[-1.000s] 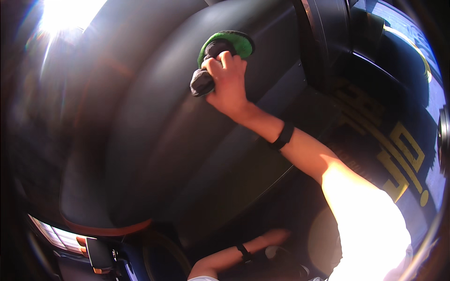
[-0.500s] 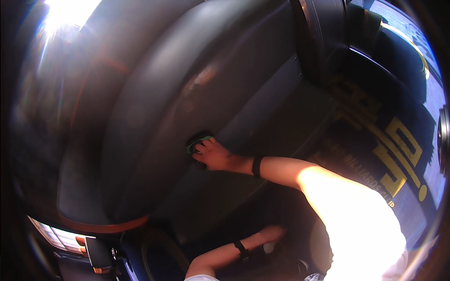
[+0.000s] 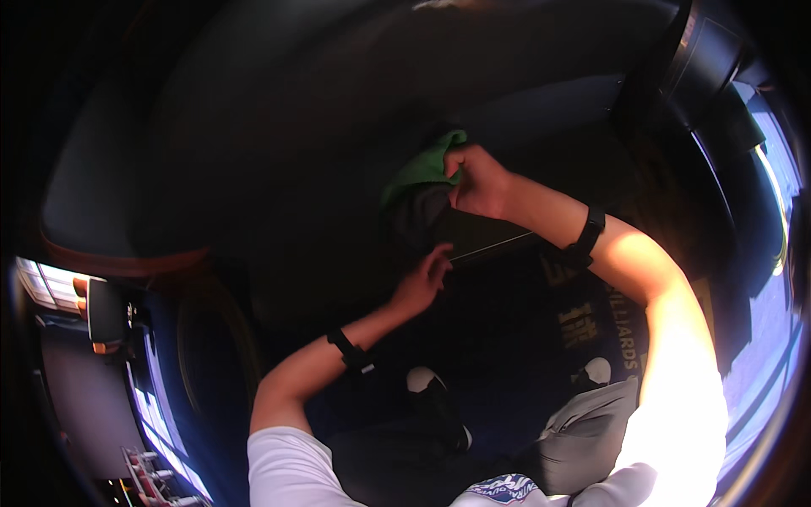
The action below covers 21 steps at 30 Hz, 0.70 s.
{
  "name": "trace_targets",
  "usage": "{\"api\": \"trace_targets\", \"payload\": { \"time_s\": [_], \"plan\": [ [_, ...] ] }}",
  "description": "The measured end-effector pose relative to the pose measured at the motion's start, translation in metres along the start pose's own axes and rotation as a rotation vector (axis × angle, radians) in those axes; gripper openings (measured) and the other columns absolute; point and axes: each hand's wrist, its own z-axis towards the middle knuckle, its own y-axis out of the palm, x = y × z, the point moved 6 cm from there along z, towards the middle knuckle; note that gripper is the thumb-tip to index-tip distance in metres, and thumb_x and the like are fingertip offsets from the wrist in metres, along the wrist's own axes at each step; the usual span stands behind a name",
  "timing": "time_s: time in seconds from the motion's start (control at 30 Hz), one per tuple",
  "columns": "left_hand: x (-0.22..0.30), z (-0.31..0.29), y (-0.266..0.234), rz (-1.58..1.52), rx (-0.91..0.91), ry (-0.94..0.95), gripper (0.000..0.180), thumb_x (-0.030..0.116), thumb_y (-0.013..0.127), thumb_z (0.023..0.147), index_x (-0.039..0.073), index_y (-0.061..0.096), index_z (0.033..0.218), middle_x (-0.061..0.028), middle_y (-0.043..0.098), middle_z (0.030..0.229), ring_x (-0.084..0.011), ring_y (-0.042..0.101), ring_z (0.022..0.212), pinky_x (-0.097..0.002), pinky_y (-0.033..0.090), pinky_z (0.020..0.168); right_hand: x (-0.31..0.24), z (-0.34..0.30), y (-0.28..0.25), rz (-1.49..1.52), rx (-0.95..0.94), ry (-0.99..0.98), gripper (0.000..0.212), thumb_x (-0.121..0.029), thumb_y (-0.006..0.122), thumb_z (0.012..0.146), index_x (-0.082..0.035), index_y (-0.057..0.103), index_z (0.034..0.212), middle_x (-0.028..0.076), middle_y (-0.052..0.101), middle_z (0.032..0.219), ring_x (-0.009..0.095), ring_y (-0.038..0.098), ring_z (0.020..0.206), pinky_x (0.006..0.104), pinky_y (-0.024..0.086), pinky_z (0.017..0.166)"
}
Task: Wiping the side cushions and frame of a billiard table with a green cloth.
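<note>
My right hand is closed on a cloth, green on one face and dark grey on the other. The cloth hangs from my fingers, bunched at the top, in front of a large dark padded surface. Below the hanging cloth, my left hand is raised with its fingers loosely bent and apart, holding nothing that I can see. A small gap seems to lie between it and the cloth's lower end, though the dark makes this hard to judge. Each wrist wears a black band.
The dark blue carpet bears yellow lettering on the right. My shoes are on the floor below my hands. Toward the lower left are a brown surface and a bright window. A dark upright panel stands at the far right.
My right hand has drawn the cloth away from the padded surface, and more of its green side shows. My left hand has come up toward it. The view has shifted and darkened.
</note>
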Motion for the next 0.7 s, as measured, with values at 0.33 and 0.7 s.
{"api": "trace_targets", "payload": {
  "time_s": [0.33,0.7],
  "plan": [
    [0.084,0.026,-0.032,-1.009,-0.363,0.388,0.039,0.024,0.051,0.094,0.006,0.046,0.129,-0.009,0.05,0.131,-0.0279,0.048,0.123,-0.0505,0.041,0.1,-0.009,-0.006,-0.021,-0.661,0.28,-0.415,0.046,0.002,0.062,0.074,-0.005,0.048,0.117,0.009,0.056,0.104,0.022,0.057,0.095,0.04,0.05,0.072],
    [0.05,-0.009,-0.105,-1.015,0.266,0.169,0.026,-0.003,0.05,0.088,-0.004,0.054,0.113,-0.0114,0.061,0.111,-0.022,0.059,0.105,-0.0364,0.048,0.092,0.015,-0.024,-0.007,-1.49,-0.111,-0.535,0.071,-0.013,0.078,0.07,-0.01,0.043,0.132,0.01,0.046,0.126,0.023,0.051,0.105,0.035,0.046,0.085]
  ]
}}
